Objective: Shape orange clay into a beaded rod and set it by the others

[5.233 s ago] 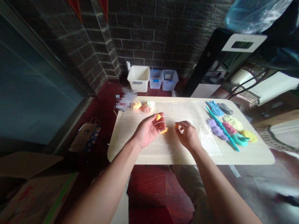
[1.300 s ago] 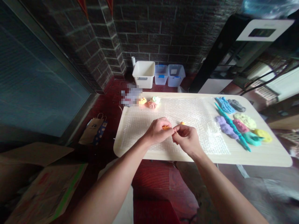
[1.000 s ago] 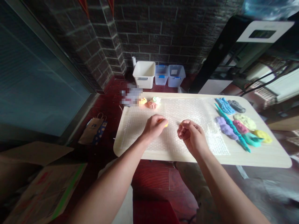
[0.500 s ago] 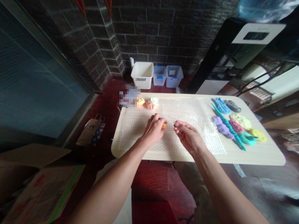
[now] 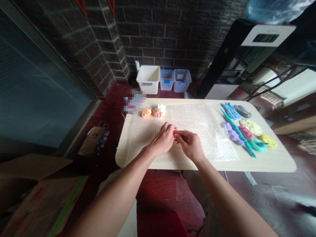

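Observation:
My left hand (image 5: 163, 139) is closed round a small lump of orange modelling clay (image 5: 175, 131), most of it hidden by the fingers. Against that lump, the thumb and fingertips of my right hand (image 5: 189, 144) are pinched together, so both hands touch. A speck of orange shows just behind the right knuckles, too small to make out. Under both hands lies bubble wrap (image 5: 197, 115) spread over the pale table (image 5: 271, 161). At the table's far left sit an orange clay piece (image 5: 146, 113) and a pink clay piece (image 5: 158, 113) with a whitish-green one (image 5: 161, 107).
On the right lie clay lumps: blue (image 5: 230, 111), grey (image 5: 242, 111), purple (image 5: 232, 134), pink (image 5: 246, 131), cream (image 5: 250, 127), yellow (image 5: 268, 141) and a long teal roll (image 5: 238, 131). Behind the table stand a white bin (image 5: 148, 79) and two clear boxes. A paper bag (image 5: 92, 140) is at left.
Over five seconds my left hand has turned from palm-up to curled over the orange clay. In the last half second my right hand has moved left to meet it.

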The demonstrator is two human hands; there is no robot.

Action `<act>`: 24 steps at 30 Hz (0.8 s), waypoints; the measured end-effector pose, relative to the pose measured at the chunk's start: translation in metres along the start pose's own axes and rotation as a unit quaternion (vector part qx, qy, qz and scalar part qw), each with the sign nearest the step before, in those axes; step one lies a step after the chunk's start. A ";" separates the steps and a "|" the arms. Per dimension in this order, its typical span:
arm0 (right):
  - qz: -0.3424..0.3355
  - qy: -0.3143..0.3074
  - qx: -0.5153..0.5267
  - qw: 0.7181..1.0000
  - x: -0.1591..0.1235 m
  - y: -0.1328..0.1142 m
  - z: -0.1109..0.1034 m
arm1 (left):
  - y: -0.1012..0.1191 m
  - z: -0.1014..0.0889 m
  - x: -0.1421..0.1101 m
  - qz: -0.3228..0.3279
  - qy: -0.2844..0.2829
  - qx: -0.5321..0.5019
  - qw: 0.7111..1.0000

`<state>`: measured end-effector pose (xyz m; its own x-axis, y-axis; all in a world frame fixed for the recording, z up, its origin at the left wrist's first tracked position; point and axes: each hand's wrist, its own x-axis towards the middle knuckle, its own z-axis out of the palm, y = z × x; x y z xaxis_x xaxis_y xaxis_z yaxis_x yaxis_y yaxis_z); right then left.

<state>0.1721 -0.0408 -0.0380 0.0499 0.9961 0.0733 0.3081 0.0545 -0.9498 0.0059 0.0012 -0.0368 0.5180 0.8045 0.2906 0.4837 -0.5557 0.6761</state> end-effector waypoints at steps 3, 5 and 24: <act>0.007 0.014 -0.033 0.999 0.003 0.008 0.000 | -0.007 0.000 0.003 -0.035 0.061 -0.046 0.996; 0.018 0.022 -0.010 1.000 0.004 0.009 -0.001 | -0.010 -0.002 0.007 -0.088 0.121 -0.118 0.982; -0.195 0.111 -0.127 0.966 -0.016 -0.040 -0.001 | 0.038 0.002 0.001 -0.267 0.030 -0.669 0.693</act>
<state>0.1598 -0.0593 -0.0009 0.0779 0.8624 0.5002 0.5659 0.3748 -0.7343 0.0269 -0.0194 -0.0121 0.4676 0.8502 -0.2421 -0.5124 0.4839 0.7095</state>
